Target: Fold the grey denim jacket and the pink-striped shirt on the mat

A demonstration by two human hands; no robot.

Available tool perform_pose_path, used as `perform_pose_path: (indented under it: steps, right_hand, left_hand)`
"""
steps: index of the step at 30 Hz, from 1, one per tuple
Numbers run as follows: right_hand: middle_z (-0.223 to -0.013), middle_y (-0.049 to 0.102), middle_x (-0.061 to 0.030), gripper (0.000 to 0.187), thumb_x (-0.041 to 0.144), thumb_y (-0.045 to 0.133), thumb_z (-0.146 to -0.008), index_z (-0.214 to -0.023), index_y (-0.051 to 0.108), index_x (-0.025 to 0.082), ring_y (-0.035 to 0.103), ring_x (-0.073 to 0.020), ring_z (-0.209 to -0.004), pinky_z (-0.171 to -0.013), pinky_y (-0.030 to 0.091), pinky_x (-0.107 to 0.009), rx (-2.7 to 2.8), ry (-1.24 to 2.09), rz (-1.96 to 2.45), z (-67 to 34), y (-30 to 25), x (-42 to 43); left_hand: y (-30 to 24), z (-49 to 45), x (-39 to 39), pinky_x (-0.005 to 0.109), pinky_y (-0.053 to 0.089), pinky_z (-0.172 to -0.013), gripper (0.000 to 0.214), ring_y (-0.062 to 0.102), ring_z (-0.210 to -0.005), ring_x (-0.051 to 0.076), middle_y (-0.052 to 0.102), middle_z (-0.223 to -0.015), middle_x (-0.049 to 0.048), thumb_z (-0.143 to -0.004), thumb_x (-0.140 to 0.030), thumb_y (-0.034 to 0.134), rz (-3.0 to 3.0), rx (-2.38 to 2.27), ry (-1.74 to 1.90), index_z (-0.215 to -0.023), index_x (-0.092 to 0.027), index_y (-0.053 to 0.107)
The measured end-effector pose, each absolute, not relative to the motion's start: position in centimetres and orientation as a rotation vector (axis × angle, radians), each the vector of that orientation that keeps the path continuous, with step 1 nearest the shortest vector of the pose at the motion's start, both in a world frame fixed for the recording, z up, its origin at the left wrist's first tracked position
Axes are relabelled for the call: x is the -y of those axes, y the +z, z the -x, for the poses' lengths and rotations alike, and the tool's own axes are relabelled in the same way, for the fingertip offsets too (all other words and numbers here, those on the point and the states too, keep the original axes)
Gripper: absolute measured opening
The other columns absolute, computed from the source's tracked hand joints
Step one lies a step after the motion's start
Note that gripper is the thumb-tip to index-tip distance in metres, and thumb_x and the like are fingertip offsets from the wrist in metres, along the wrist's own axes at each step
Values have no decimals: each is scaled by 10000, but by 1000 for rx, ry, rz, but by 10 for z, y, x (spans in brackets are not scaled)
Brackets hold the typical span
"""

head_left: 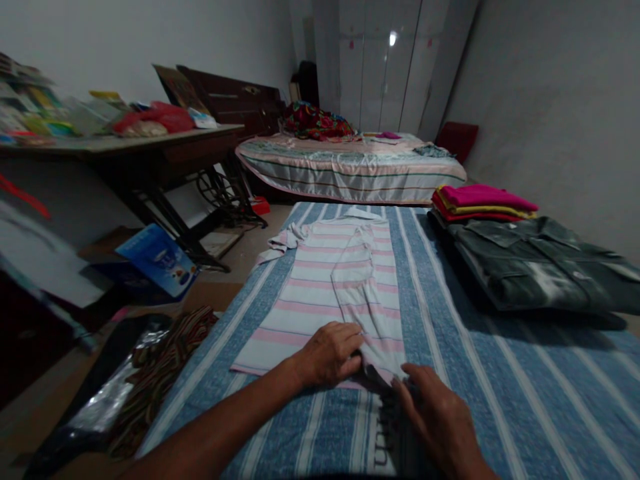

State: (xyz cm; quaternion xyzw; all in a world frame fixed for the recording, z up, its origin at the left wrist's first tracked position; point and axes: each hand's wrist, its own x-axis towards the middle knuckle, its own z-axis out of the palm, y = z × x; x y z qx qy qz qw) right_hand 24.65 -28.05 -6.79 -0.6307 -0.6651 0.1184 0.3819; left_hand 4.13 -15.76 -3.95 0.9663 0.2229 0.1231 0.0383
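Observation:
A white polo shirt with pink stripes (pixel 330 280) lies flat on the blue striped bed sheet (pixel 475 373), its right side folded inward and one sleeve hanging toward the left edge. My left hand (pixel 327 353) rests on the shirt's bottom hem, fingers curled and pinching the fabric. My right hand (pixel 435 413) lies just right of it at the hem's corner, its fingertips on the cloth edge with the fingers held together.
A folded dark green shirt (pixel 540 267) and a pile of folded pink, yellow and red clothes (pixel 483 202) sit at the bed's right. A second bed (pixel 350 167) stands beyond. A cluttered sewing table (pixel 125 147), a blue box (pixel 157 257) and bags (pixel 150 373) are at the left.

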Motion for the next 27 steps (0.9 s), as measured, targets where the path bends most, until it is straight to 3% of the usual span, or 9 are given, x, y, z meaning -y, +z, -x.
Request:
perform_pose_path:
  steps: [5, 11, 19, 27]
  right_hand:
    - [-1074, 614, -126, 245, 356, 477, -900, -1047, 579, 188, 603, -242, -962, -802, 510, -361, 1876, -167, 1464, -238, -70, 279]
    - [-1070, 608, -160, 306, 294, 467, -901, -1155, 508, 128, 580, -275, -957, -766, 510, -399, 1975, -360, 1399, -224, -78, 259]
    - [-1000, 643, -124, 302, 132, 396, -865, -1146, 505, 155, 600, -234, -887, -752, 488, -364, 1937, -227, 1413, -222, -81, 243]
    - [-840, 644, -51, 184, 187, 404, -900, -960, 577, 188, 601, -172, -757, -680, 468, -281, 1852, 186, 1339, -232, -69, 233]
  left_hand:
    - [-37, -43, 157, 311, 455, -833, 158, 589, -937, 201, 631, -983, 89, -865, -305, 474, -2913, -702, 353, -904, -177, 558]
    - [-35, -47, 156, 285, 441, -804, 150, 580, -883, 182, 623, -916, 55, -889, -303, 456, -2884, -740, 270, -878, -179, 540]
    - [-30, -48, 155, 254, 411, -738, 144, 541, -786, 158, 586, -850, 21, -902, -309, 453, -2875, -763, 190, -840, -191, 508]
    - [-31, -48, 156, 257, 412, -721, 83, 548, -780, 162, 586, -848, 20, -877, -273, 475, -2821, -823, 189, -852, -195, 490]
